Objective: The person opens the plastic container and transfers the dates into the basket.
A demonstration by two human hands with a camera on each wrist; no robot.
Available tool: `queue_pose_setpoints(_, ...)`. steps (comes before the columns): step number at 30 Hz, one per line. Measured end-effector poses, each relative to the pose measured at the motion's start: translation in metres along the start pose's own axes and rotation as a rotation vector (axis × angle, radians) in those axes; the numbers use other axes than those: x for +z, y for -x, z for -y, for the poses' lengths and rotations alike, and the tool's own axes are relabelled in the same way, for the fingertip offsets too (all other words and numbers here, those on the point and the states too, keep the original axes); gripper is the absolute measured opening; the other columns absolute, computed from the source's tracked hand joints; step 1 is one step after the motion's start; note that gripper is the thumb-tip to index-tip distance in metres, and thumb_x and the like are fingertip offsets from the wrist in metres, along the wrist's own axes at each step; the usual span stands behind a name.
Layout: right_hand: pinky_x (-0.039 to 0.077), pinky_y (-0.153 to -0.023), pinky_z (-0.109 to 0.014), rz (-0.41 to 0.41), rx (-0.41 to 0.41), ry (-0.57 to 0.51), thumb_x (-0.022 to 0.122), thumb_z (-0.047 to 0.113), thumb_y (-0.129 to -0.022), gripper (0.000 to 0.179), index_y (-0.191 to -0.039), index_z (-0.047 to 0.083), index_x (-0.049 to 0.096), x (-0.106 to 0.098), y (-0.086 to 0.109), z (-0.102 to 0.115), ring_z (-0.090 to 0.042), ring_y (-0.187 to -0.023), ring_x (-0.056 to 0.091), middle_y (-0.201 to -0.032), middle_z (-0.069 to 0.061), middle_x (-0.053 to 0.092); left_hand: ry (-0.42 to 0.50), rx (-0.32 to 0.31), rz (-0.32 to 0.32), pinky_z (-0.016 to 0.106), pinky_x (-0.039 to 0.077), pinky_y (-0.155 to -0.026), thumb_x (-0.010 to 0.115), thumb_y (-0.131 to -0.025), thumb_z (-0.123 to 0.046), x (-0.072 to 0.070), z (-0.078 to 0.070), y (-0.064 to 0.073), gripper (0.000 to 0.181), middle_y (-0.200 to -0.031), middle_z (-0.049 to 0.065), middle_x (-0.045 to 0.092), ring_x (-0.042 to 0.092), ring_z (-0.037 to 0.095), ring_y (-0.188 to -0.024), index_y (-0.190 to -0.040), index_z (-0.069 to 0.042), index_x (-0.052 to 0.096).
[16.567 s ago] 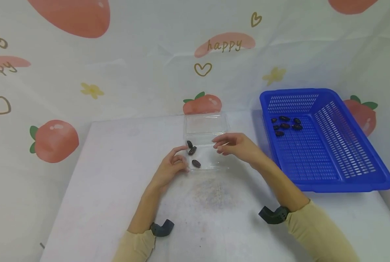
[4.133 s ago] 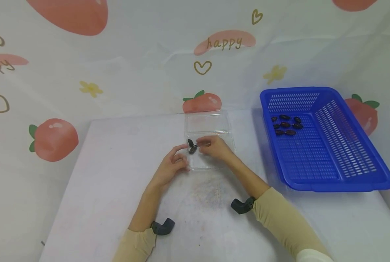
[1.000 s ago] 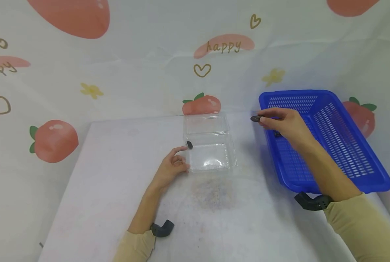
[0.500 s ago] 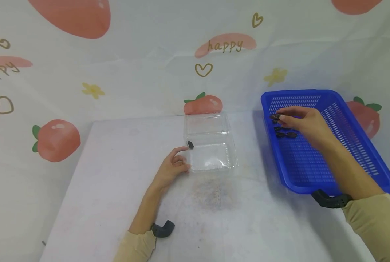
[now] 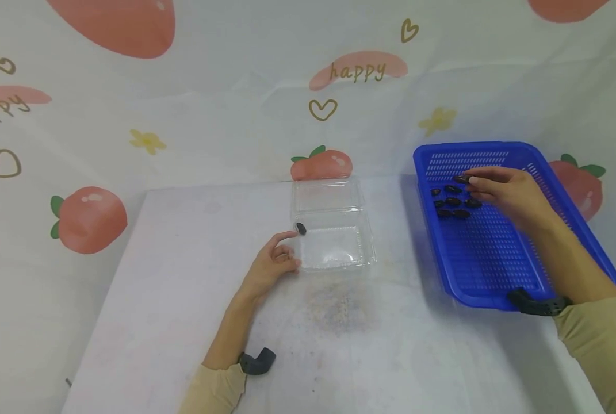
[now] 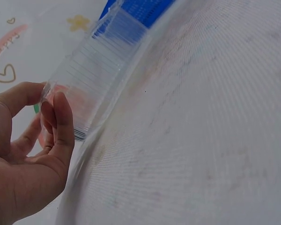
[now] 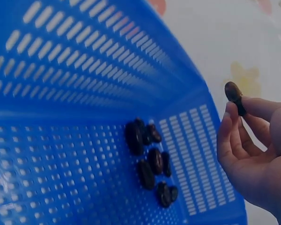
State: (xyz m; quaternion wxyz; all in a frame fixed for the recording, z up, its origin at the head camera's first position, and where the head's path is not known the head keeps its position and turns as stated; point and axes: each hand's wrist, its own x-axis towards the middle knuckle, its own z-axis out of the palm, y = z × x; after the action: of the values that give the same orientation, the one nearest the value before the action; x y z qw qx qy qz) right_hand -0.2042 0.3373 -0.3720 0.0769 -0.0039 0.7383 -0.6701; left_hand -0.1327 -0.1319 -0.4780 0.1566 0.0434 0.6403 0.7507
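My right hand (image 5: pixel 517 195) pinches a dark brown date (image 7: pixel 233 92) between thumb and fingertips, above the far part of the blue basket (image 5: pixel 444 270). Below it, several dates (image 5: pixel 453 202) lie in rows on the basket floor, near its left wall. At the table's middle lies a clear plastic clamshell box (image 5: pixel 333 247), its lid laid back toward the wall. One date (image 5: pixel 301 229) sits in the box's far left corner. My left hand (image 5: pixel 268 264) holds the box by its left side, fingers bent at the rim; the left wrist view shows them at the box edge (image 6: pixel 98 75).
A white cloth covers the table (image 5: pixel 183 259), with a greyish stain (image 5: pixel 339 307) in front of the box. Behind stands a printed backdrop (image 5: pixel 235 126) with fruit and hearts. The basket's high rim stands right of the box, with bare cloth between them.
Three dates in the box at first are now one, and the basket's group has grown. Lately my right hand has carried a date rightward over the basket. My left hand has stayed put.
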Motion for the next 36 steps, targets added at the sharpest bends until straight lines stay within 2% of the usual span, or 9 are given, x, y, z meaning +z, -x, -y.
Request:
queue_pose_setpoints(5, 0.051, -0.074, -0.018, 0.003, 0.027, -0.087, 0.062, 0.009, -0.085, 0.032, -0.116, 0.001, 0.06, -0.012, -0.003, -0.007, -0.008, -0.089, 0.061, -0.101, 0.0, 0.063, 0.0, 0.002, 0.003, 0.036, 0.052, -0.07, 0.068, -0.077, 0.002, -0.001, 0.002, -0.001, 0.061, -0.083, 0.005, 0.046, 0.054, 0.015, -0.071, -0.13, -0.018, 0.045)
queue_pose_setpoints(9, 0.051, -0.073, -0.018, 0.004, 0.05, -0.048, 0.064, 0.009, -0.084, 0.031, -0.115, 0.003, 0.061, -0.02, -0.006, -0.013, -0.007, -0.088, 0.061, -0.099, 0.002, 0.064, -0.004, 0.003, 0.008, 0.036, 0.052, -0.069, 0.069, -0.077, 0.001, -0.001, 0.004, -0.002, 0.061, -0.083, 0.005, 0.046, 0.054, 0.016, -0.071, -0.13, -0.017, 0.044)
queue_pose_setpoints(15, 0.051, -0.074, -0.019, 0.028, 0.063, -0.07, 0.063, 0.008, -0.085, 0.031, -0.115, 0.003, 0.059, -0.031, -0.01, -0.02, -0.009, -0.09, 0.061, -0.1, 0.001, 0.064, 0.0, 0.005, 0.016, 0.037, 0.052, -0.07, 0.069, -0.077, 0.001, -0.001, 0.004, -0.003, 0.062, -0.083, 0.006, 0.046, 0.053, 0.015, -0.07, -0.131, -0.017, 0.044)
queue_pose_setpoints(20, 0.05, -0.075, -0.019, 0.049, 0.069, 0.041, 0.061, 0.012, -0.087, 0.031, -0.117, 0.005, 0.059, -0.038, -0.013, -0.024, -0.007, -0.092, 0.061, -0.102, 0.004, 0.064, 0.013, 0.016, 0.022, 0.036, 0.053, -0.069, 0.068, -0.078, 0.002, -0.001, 0.004, -0.003, 0.062, -0.083, 0.006, 0.046, 0.054, 0.015, -0.069, -0.132, -0.014, 0.043)
queue_pose_setpoints(26, 0.05, -0.077, -0.02, 0.082, 0.089, 0.082, 0.058, 0.013, -0.089, 0.03, -0.117, 0.004, 0.058, -0.045, -0.017, -0.031, -0.007, -0.093, 0.06, -0.101, 0.004, 0.064, 0.027, 0.003, 0.027, 0.038, 0.053, -0.07, 0.067, -0.077, 0.004, 0.0, 0.005, -0.002, 0.062, -0.083, 0.005, 0.046, 0.054, 0.015, -0.069, -0.132, -0.014, 0.043)
queue_pose_setpoints(29, 0.05, -0.077, -0.02, 0.104, 0.098, 0.175, 0.057, 0.018, -0.09, 0.032, -0.12, 0.005, 0.057, -0.048, -0.019, -0.036, -0.005, -0.094, 0.059, -0.102, 0.008, 0.063, 0.023, 0.006, 0.026, 0.038, 0.053, -0.07, 0.067, -0.077, 0.004, 0.0, 0.005, -0.002, 0.062, -0.083, 0.005, 0.047, 0.054, 0.015, -0.068, -0.132, -0.013, 0.042)
queue_pose_setpoints(33, 0.049, -0.08, -0.02, 0.164, 0.141, 0.294, 0.053, 0.022, -0.092, 0.039, -0.125, 0.002, 0.051, -0.053, -0.021, -0.043, -0.002, -0.096, 0.058, -0.104, 0.012, 0.061, 0.021, 0.017, 0.025, 0.036, 0.053, -0.069, 0.067, -0.077, 0.003, 0.0, 0.005, -0.002, 0.063, -0.083, 0.004, 0.047, 0.054, 0.015, -0.069, -0.132, -0.013, 0.042)
queue_pose_setpoints(36, 0.048, -0.082, -0.022, 0.205, 0.19, 0.327, 0.053, 0.025, -0.092, 0.044, -0.126, -0.002, 0.047, -0.055, -0.023, -0.047, -0.003, -0.098, 0.057, -0.105, 0.011, 0.06, 0.021, 0.021, 0.022, 0.035, 0.053, -0.068, 0.067, -0.078, 0.003, -0.001, 0.005, -0.002, 0.062, -0.083, 0.005, 0.047, 0.054, 0.015, -0.069, -0.132, -0.013, 0.042)
